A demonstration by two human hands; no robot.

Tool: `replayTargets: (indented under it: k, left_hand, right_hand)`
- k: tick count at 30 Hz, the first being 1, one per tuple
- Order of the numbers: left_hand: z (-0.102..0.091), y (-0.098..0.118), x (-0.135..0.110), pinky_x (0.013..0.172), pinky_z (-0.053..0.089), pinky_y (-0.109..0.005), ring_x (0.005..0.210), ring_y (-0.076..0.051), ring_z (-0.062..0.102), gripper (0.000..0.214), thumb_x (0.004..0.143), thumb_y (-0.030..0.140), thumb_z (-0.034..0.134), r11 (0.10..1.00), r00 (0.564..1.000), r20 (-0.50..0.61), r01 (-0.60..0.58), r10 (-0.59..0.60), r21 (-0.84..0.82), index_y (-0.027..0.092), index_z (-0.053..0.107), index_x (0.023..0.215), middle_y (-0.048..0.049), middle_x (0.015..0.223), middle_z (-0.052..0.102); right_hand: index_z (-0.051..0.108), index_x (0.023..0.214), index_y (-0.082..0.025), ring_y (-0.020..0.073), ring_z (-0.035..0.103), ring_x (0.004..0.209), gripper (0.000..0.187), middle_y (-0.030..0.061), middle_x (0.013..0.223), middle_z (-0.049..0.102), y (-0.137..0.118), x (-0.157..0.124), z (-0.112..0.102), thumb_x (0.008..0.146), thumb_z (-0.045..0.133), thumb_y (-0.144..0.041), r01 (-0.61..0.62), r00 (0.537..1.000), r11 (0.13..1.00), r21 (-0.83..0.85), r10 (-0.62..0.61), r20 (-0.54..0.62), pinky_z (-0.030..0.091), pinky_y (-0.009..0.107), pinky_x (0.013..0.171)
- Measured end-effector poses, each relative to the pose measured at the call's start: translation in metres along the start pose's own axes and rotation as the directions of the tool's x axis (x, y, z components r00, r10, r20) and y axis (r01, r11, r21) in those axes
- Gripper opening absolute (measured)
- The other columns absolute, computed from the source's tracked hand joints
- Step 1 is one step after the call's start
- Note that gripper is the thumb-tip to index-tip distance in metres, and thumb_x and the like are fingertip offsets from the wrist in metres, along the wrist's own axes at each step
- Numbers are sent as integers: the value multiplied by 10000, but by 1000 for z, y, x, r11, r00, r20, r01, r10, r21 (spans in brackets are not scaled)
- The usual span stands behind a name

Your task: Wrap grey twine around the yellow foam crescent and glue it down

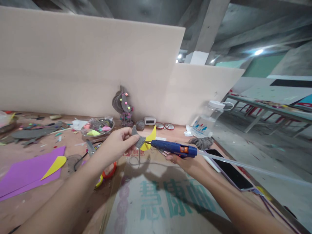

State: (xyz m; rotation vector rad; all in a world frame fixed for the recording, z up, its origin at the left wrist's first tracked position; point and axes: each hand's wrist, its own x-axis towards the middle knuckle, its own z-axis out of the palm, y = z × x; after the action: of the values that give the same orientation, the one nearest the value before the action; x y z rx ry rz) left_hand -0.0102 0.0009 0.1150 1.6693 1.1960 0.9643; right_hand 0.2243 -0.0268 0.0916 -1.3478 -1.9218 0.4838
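My left hand (119,142) pinches a grey, cord-textured crescent piece (139,141) between thumb and fingers. A yellow crescent cutout (151,139) shows directly behind it; whether the two are joined I cannot tell. In my right hand (186,164) is a blue glue gun (168,147), with a long clear glue stick (234,168) trailing from its back. The gun's nozzle points left and meets the edge of the grey piece, or nearly so. Below both hands lies a printed cardboard sheet (156,198).
Purple sheets (21,172) with a yellow cutout lie left. Orange-handled scissors (109,170) rest beside the cardboard. A grey ornament with coloured balls (124,104) stands against the board. At right are a water bottle (204,120), a ball of grey cord (201,143) and a phone (230,169).
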Motion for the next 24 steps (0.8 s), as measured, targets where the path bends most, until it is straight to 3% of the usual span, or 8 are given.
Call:
replayTargets:
  k: [11, 20, 24]
  left_hand:
    - [0, 4, -3, 441, 405, -179, 425, -77, 495, 219, 765, 324, 545, 1000, 1000, 27, 6, -6, -6, 188, 441, 628, 71, 493, 531]
    - [-2, 1, -2, 425, 377, -161, 436, -78, 507, 183, 776, 305, 538, 1000, 996, 88, -3, 4, -10, 190, 458, 659, 65, 503, 555]
    - [-6, 6, -4, 430, 368, -152, 440, -71, 497, 172, 789, 314, 530, 999, 989, 149, 26, -20, -37, 186, 486, 681, 59, 511, 563]
  right_hand:
    - [569, 640, -180, 143, 536, 560, 261, 5, 623, 600, 1, 3, -1, 675, 650, -426, -69, 997, 995, 68, 68, 23, 445, 252, 516]
    - [533, 592, -187, 125, 495, 519, 284, -22, 554, 542, -2, 0, -5, 691, 630, -434, -98, 994, 992, -83, 101, 31, 378, 233, 466]
    - [554, 593, -186, 131, 514, 519, 273, -15, 538, 557, 1, 3, -8, 693, 628, -428, -45, 996, 994, -103, 36, -85, 410, 243, 504]
